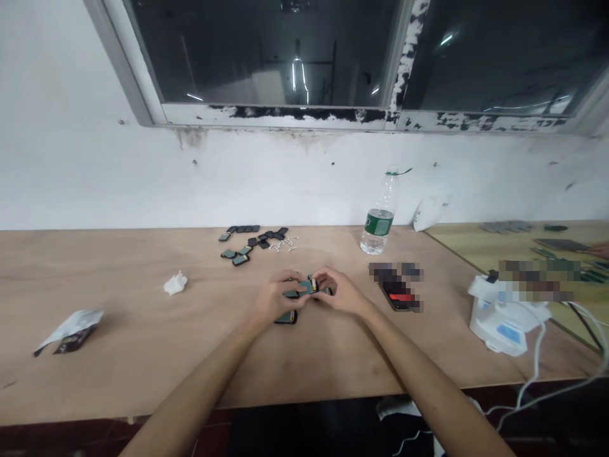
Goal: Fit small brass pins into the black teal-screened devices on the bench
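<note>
Both hands meet over the middle of the table. My left hand (278,297) is closed on the left side of a small green circuit board in a black casing (307,287). At its right end, by a yellowish-white part, the fingers of my right hand (337,289) pinch the same piece. A similar cased board (286,317) lies on the table just below my left hand. Parts of other such boards show around and under the fingers, partly hidden. Farther back are several black casings (247,228), cased boards (240,259) and a scatter of tiny white parts (281,244).
A water bottle (378,222) stands near the wall, with a phone (397,289) in front of it. At right sits a white device (502,317) with cables. Crumpled tissue (176,284) and a torn wrapper (78,330) lie left. Another person's hand (600,249) shows far right.
</note>
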Demonstrator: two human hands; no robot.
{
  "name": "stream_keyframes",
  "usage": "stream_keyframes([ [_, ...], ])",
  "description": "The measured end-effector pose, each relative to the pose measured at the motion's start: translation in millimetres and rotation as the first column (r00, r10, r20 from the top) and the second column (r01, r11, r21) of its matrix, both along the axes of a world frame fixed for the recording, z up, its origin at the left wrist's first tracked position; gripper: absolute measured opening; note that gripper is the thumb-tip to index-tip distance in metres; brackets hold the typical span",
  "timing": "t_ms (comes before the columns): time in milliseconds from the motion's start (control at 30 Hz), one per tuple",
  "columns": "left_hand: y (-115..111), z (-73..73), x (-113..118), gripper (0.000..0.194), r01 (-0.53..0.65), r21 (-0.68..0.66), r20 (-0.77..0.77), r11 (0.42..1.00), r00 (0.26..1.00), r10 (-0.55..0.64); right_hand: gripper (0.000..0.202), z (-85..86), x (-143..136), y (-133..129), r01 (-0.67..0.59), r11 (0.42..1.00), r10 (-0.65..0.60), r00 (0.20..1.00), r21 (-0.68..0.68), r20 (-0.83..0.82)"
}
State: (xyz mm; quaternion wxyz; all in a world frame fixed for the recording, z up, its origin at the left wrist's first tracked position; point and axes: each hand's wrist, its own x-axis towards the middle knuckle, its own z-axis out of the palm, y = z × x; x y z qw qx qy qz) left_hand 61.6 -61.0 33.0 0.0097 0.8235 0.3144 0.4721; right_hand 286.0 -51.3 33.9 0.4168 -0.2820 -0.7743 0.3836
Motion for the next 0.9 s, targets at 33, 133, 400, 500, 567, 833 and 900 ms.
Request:
stream_keyframes([
  [33,-0.1,0.3,-0.1,0.004,0.011,-0.008,0.007,1.000,1.000,-0.011,0.026,0.0,-0.6,0.5,0.007,1.000,-0.007,1.000,0.009,-0.002],
  [133,-0.1,0.8,0.4,0.004,0.036,-0.030,0.025,0.999,0.999,-0.035,0.023,-0.8,-2.0,2.1,0.028,0.999,-0.028,1.000,0.038,-0.015],
  [400,1.9,-3.3,-0.3,0.007,0.068,-0.172,0.037,0.983,0.997,-0.063,0.025,-0.2,4.6,4.9,0.021,0.999,-0.020,0.999,0.041,-0.033],
  [500,-1.0,-3.7,2.1,0.007,0.146,-0.245,0.014,0.958,0.989,-0.147,0.033,-1.1,9.7,12.6,0.116,0.993,-0.117,0.990,-0.019,-0.074],
  [567,-4.4,-4.4,6.2,0.008,0.195,-0.288,-0.020,0.938,0.978,-0.210,0.041,-3.3,12.7,18.8,0.218,0.975,-0.221,0.971,-0.041,-0.094],
  [833,-13.2,-14.4,23.3,0.009,0.191,-0.398,-0.167,0.897,0.947,-0.275,0.042,-11.6,14.7,27.8,0.327,0.945,-0.328,0.942,-0.031,-0.070],
  [900,-13.5,-15.7,23.9,0.009,0.189,-0.402,-0.172,0.896,0.946,-0.276,0.041,-12.2,14.7,27.8,0.333,0.942,-0.334,0.941,-0.030,-0.053],
])
